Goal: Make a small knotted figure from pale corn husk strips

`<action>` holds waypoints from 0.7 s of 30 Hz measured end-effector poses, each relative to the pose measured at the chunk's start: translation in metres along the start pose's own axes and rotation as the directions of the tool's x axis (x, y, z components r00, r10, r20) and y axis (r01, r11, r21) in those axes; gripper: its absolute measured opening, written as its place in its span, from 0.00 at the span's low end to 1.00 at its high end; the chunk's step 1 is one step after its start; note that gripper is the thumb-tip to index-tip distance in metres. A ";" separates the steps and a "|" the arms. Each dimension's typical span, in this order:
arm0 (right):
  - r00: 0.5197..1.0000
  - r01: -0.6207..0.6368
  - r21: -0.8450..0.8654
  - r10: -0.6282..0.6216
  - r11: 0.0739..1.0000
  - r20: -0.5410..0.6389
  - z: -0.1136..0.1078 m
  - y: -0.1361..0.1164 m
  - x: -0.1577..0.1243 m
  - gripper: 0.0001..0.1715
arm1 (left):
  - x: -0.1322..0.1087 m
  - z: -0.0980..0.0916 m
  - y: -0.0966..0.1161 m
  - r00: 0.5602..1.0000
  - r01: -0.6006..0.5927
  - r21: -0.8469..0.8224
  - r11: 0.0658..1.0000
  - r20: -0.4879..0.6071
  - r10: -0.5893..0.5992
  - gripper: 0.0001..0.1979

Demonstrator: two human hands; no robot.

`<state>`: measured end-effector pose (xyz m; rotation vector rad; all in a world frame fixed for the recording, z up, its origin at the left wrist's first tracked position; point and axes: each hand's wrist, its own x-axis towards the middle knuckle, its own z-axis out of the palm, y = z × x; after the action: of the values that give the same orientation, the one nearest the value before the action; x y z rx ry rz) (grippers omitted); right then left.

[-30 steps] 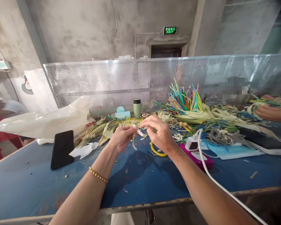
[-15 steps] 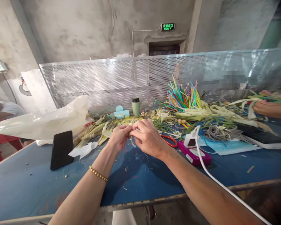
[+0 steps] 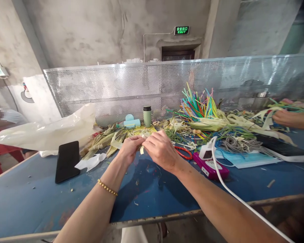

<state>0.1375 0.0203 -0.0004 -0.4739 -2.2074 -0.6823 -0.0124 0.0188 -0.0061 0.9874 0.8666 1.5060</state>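
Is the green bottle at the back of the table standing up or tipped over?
Upright: the green bottle has vertical sides, with its dark cap at the top.

Strip (image 3: 142,150), pale cream; bench (image 3: 27,206), blue with rust-red smudges; bracelet (image 3: 107,187), gold, beaded; phone (image 3: 67,162), black; paper (image 3: 91,162), white; bag (image 3: 55,130), translucent cream; bottle (image 3: 147,119), sage green, its lid (image 3: 147,108) black; stems (image 3: 197,104), mixed green, blue, orange, yellow and purple; box (image 3: 214,168), magenta; mask (image 3: 255,160), light blue; panel (image 3: 111,91), silver, dotted with holes; sign (image 3: 181,30), green lettering on black.
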 end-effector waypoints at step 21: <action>0.589 -0.649 0.664 0.798 0.372 0.129 0.018 0.011 0.000 0.10 | -0.004 0.002 0.004 0.990 -0.113 0.132 0.985 0.103 0.100 0.10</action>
<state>0.1334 0.0400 -0.0064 -0.8676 -1.5851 0.5321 -0.0118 0.0141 -0.0026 1.2140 0.8695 1.4905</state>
